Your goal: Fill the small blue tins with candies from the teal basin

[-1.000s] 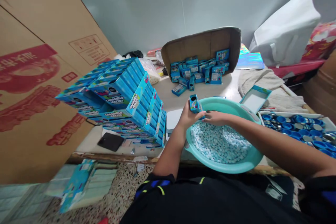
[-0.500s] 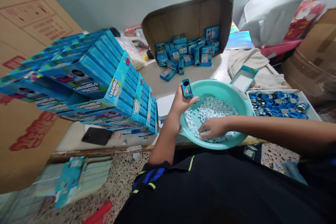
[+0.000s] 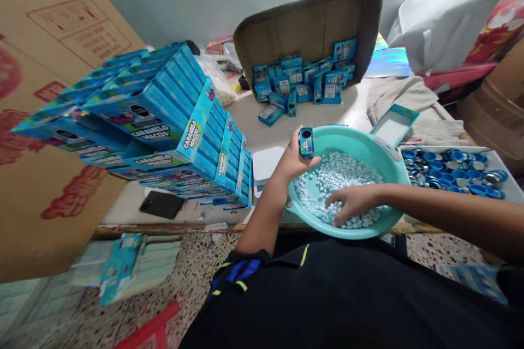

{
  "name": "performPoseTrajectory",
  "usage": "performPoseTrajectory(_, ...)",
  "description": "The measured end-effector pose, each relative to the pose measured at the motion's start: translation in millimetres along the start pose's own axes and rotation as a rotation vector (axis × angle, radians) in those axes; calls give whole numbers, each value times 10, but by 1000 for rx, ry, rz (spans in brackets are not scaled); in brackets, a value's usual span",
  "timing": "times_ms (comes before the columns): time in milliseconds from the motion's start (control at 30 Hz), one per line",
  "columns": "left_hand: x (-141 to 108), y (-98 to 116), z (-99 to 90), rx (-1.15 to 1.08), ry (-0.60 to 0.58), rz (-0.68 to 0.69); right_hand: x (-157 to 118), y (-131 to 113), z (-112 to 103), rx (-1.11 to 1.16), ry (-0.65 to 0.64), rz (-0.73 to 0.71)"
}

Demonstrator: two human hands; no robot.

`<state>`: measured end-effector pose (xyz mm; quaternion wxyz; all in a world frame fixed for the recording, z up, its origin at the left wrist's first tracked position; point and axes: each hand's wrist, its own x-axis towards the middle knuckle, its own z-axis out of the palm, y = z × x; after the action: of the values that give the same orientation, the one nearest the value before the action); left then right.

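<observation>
My left hand [image 3: 290,162] is closed around a small blue candy box [image 3: 306,143]. It holds the box upright above the left rim of a turquoise basin [image 3: 368,146], with a dark round mark on the box facing me. Many small white candies [image 3: 341,166] lie in the basin. Among them, near the basin's front, is my right hand [image 3: 351,203], palm down. Its thumb and fingers are curved and spread apart, with fingertips touching the candies. Whether any candy lies under the palm is hidden.
Blue display cartons [image 3: 164,120] are stacked at left, beside a black phone [image 3: 161,204] and a white scale [image 3: 264,166]. Behind the basin, a cardboard box [image 3: 286,30] holds small blue boxes. Rightward are an open carton [image 3: 396,124] and a tray of blue-and-silver round caps [image 3: 454,169].
The view has shifted, so everything appears further right. My right hand's thumb and fingers have spread wider among the candies. My left hand still grips the candy box.
</observation>
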<state>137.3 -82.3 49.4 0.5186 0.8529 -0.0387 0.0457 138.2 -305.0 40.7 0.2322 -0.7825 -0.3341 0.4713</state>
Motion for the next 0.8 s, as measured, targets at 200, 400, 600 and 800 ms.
performPoseTrajectory(200, -36, 97, -17, 47, -102, 19, 99, 92, -187, -21, 161, -85)
performPoseTrajectory(400, -13, 38, -8, 103, -161, 69, 155, 320, -637, -134, 407, 72)
performPoseTrajectory(600, -35, 53, -5, 122, -151, 31, 107, 284, -538, -305, 354, 238)
performPoseTrajectory(800, -41, 78, 36, 194, -90, -32, 23, 289, -320, -134, 194, 218)
